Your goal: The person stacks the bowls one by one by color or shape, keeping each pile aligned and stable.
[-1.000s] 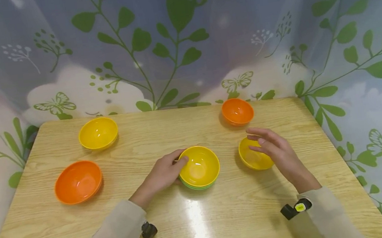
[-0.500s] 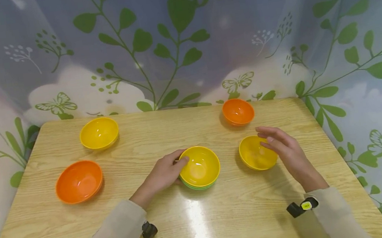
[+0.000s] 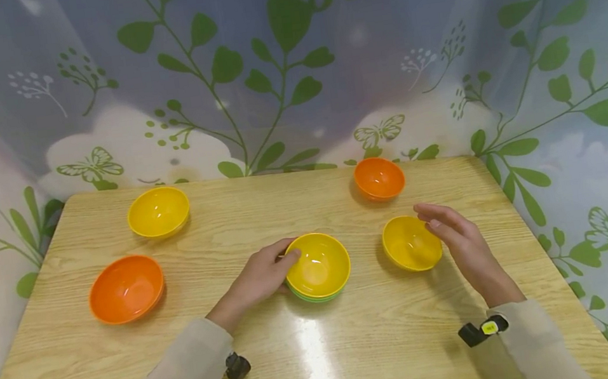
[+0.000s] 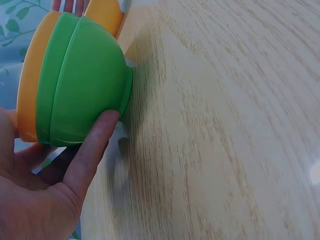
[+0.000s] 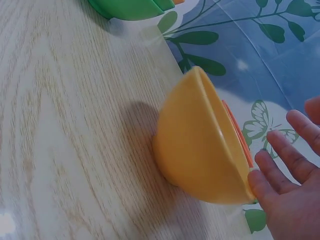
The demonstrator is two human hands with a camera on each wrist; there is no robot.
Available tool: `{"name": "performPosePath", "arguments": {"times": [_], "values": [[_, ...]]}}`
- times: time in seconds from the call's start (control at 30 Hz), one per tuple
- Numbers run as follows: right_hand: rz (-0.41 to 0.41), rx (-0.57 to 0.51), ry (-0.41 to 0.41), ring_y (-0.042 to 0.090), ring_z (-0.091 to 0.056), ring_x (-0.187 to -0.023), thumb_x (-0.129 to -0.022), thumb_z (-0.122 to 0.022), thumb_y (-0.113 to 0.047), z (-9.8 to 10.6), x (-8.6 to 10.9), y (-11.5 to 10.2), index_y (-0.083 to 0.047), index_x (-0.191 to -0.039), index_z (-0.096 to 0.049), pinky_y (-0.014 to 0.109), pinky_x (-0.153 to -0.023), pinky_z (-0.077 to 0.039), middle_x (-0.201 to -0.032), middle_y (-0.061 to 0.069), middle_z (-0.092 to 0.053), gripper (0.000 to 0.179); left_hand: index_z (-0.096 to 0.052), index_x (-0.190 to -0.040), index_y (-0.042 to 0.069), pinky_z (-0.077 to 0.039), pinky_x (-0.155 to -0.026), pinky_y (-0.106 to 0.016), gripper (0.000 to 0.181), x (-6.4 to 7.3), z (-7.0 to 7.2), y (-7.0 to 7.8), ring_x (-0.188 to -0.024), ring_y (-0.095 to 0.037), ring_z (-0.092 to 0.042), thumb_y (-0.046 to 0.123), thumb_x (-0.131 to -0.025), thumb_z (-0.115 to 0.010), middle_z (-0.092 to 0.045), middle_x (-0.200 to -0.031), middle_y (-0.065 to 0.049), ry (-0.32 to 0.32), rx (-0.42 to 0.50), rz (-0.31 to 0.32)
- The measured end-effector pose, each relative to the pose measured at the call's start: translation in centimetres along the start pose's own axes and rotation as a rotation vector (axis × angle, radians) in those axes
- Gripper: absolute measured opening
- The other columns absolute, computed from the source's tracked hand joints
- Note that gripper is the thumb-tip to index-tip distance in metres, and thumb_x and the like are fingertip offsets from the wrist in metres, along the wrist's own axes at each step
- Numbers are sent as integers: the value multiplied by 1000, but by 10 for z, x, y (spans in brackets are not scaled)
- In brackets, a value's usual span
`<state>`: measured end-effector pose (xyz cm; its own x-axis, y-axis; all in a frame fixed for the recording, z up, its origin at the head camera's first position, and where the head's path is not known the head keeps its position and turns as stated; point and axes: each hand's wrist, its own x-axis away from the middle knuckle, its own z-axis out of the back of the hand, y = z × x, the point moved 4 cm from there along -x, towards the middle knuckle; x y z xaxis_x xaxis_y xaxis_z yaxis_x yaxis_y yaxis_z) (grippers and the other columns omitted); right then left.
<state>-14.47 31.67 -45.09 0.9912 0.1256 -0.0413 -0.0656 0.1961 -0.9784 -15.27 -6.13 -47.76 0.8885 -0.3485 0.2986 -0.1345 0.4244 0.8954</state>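
Near the table's middle, my left hand [image 3: 255,282] grips a stack of bowls at its left side, thumb over the rim. On top is a yellow bowl [image 3: 320,267]; the left wrist view shows green bowls [image 4: 90,82] nested beneath it. To the right stands a separate yellow bowl [image 3: 408,246], upright on the table. Beside its right rim is my right hand [image 3: 464,245], fingers extended and holding nothing. The right wrist view has these fingertips right at the rim of the yellow bowl [image 5: 190,140].
An orange bowl [image 3: 379,178] stands behind the right yellow bowl, near the table's back edge. On the left are a yellow bowl [image 3: 159,212] at the back and a larger orange bowl [image 3: 127,291] in front of it. A leaf-patterned curtain [image 3: 279,90] borders the wooden table [image 3: 382,345].
My right hand has shifted to the right, from over the right yellow bowl to its right rim. My left hand and the stack stay put.
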Motion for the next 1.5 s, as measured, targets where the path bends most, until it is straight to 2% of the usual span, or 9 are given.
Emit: {"name": "performPosePath", "arguments": {"times": [0.27, 0.63, 0.87, 1.07, 1.2, 1.27, 1.33, 1.43, 1.5], "values": [[-8, -17, 6, 9, -56, -138, -117, -51, -21, 0, 1, -1, 3, -154, -54, 14, -117, -46, -154, 0, -60, 44, -57, -159, 17, -69, -73, -36, 47, 0, 0, 0, -99, -22, -73, 36, -115, -55, -70, -138, -19, 0, 2, 2], [-14, -60, 61, 9, -55, -138, -117, -52, -22, 8, 3, 7, 4, -152, -56, 14, -116, -46, -151, -6, -63, 44, -58, -158, 17, -69, -72, -36, 47, -1, 0, 0, -101, -22, -73, 36, -115, -56, -69, -141, -19, 3, -3, -1], [-73, -44, 49, 8, -55, -138, -117, -51, -26, 8, 3, 18, -6, -156, -55, 14, -111, -48, -154, -7, -59, 44, -57, -159, 17, -69, -73, -37, 48, 0, -1, -1, -99, -22, -74, 36, -115, -56, -70, -141, -19, 3, 14, 4], [-125, -45, 34, 2, -54, -136, -117, -51, -26, 6, 3, 25, -2, -161, -46, 14, -106, -48, -147, -15, -61, 50, -57, -160, 22, -69, -72, -37, 47, -1, -1, -3, -97, -21, -74, 37, -115, -56, -71, -139, -18, 9, 29, 8], [-188, -9, 18, 0, -51, -137, -118, -50, -29, 5, 4, 29, -4, -166, -39, 12, -104, -48, -158, -2, -55, 55, -57, -159, 21, -69, -72, -37, 47, -1, -1, -4, -97, -21, -74, 36, -115, -56, -71, -137, -17, 12, 37, 5], [-227, 20, 4, 5, -48, -142, -118, -49, -30, 5, 4, 31, -7, -168, -36, 13, -107, -46, -167, 7, -46, 57, -58, -159, 21, -69, -72, -37, 46, -1, -2, -4, -98, -21, -74, 36, -115, -56, -71, -137, -17, 13, 41, 6], [-264, 46, -15, 15, -41, -153, -118, -48, -31, 5, 4, 33, -10, -170, -33, 21, -116, -43, -174, 13, -36, 58, -58, -159, 21, -69, -73, -37, 46, -1, -2, -4, -99, -21, -74, 36, -115, -56, -71, -138, -17, 15, 45, 11], [-305, 63, -39, 33, -22, -166, -118, -47, -29, 4, 3, 35, -10, -171, -31, 48, -131, -34, -181, 16, -23, 58, -57, -159, 22, -69, -73, -37, 47, 0, -2, -4, -99, -22, -74, 36, -114, -57, -70, -138, -17, 12, 57, 16], [-321, 61, -47, 39, -11, -169, -118, -47, -26, 3, 3, 36, -10, -171, -31, 65, -134, -24, -182, 16, -18, 57, -57, -159, 22, -69, -73, -38, 47, 0, -3, -4, -98, -22, -74, 36, -114, -57, -70, -138, -17, 10, 65, 15]]}}
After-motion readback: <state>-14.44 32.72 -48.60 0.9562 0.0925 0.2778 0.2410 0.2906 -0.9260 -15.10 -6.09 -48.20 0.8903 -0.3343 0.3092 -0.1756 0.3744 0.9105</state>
